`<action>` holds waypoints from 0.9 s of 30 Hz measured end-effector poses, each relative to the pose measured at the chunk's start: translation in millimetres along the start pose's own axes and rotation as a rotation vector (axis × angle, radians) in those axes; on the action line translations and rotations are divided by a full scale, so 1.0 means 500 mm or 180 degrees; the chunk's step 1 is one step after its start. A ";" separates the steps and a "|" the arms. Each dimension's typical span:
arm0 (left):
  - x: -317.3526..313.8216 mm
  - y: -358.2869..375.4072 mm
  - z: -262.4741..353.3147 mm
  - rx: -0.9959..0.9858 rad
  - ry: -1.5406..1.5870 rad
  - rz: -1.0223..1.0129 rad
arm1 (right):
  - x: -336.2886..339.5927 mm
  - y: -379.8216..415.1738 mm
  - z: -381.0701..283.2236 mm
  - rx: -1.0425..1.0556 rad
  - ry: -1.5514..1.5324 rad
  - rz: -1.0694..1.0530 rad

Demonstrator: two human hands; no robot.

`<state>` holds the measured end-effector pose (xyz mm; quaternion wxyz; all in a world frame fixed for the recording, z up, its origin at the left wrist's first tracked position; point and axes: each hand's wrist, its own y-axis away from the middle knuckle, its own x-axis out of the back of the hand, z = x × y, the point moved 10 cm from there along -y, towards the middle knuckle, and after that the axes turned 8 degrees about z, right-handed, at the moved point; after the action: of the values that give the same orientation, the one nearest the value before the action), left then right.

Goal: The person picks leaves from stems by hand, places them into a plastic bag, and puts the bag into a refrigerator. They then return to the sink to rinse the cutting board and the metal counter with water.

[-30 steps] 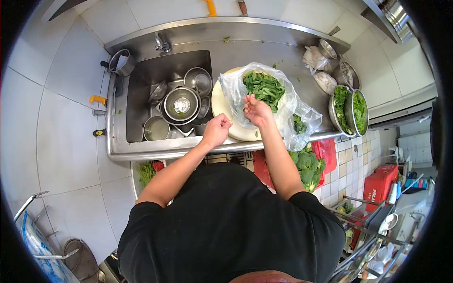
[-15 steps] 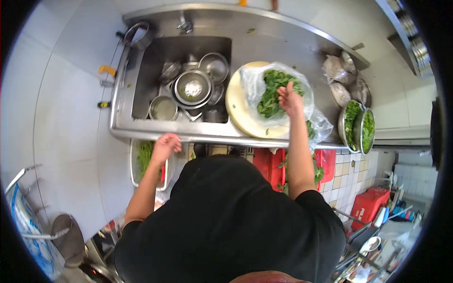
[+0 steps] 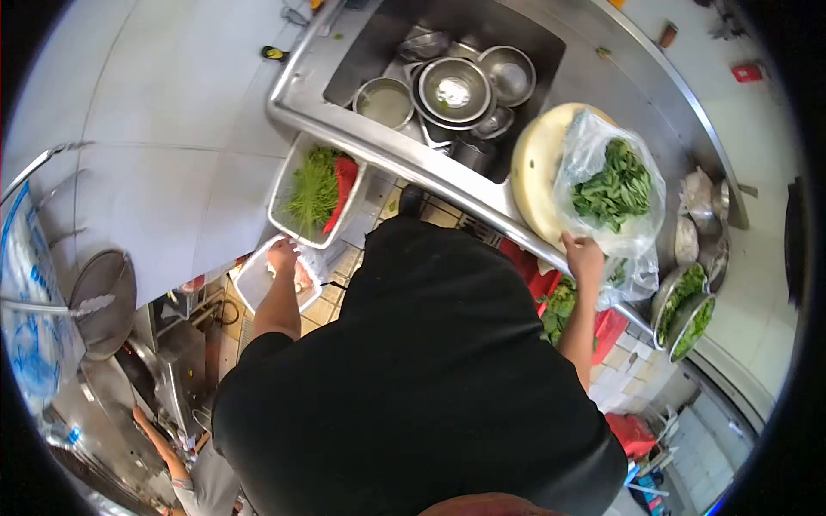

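Observation:
My left hand (image 3: 282,256) is down over a lower white bin (image 3: 245,284) beside the sink, its fingers bent near the rim and blurred. Pale pieces lie inside that bin, partly covered by my arm. My right hand (image 3: 585,254) has its fingers curled at the near edge of a round cutting board (image 3: 535,172), right at the lower side of a clear plastic bag (image 3: 644,234). What it grips, if anything, I cannot tell. On the opened bag lies a heap of green leaves (image 3: 615,185).
A white basket (image 3: 277,193) holds thin green stalks (image 3: 311,191) and a red object. Nested metal bowls (image 3: 456,90) fill the sink (image 3: 538,52). Bowls of cut greens (image 3: 691,327) stand at the counter's right end. Another person's arm (image 3: 159,443) shows at lower left.
My view has turned and shifted to the left. My left hand has gone from the sink's front edge down to the lower bin. My right hand has drawn back from above the leaves to the board's edge.

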<state>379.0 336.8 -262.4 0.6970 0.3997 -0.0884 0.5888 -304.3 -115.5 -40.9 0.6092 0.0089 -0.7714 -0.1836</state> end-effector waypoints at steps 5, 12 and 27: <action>-0.066 0.046 0.220 -0.1685 -0.1570 0.0660 | -0.040 -0.007 0.037 0.0044 -0.0326 0.1122; -0.458 0.510 0.601 -0.3426 -0.0512 -0.1557 | -0.060 0.020 0.018 0.0562 0.0009 0.0903; -0.782 0.983 0.675 -0.5386 -0.1317 -0.3278 | 0.332 0.026 0.023 0.0351 -0.1656 0.1707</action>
<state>-55.7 -186.0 -47.8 0.8917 -0.1419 -0.4126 -0.1204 -355.3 -139.6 116.3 0.4180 -0.2075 -0.8840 0.0282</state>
